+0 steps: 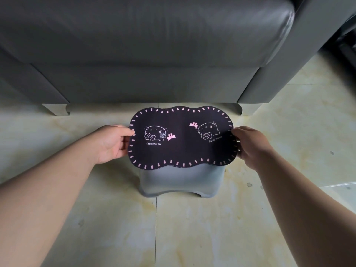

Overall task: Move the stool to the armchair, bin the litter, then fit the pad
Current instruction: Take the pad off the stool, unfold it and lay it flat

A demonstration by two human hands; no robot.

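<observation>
1. Pale floor tiles (192, 228) are running up to a grey armchair (144, 45) at the far side.
2. Judging by looks, the dark pad (181, 137) is thin, light and floppy, so taking both ends is keeping it flat.
3. It is lying over the grey stool (181, 182), between the hands: left hand (112, 143) pinching its left edge, right hand (250, 143) gripping its right edge.

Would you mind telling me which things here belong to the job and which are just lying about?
Part of the job:
pad, held at its ends by the left hand and right hand
stool
armchair

Just lying about:
clear plastic sheet on the floor
</observation>
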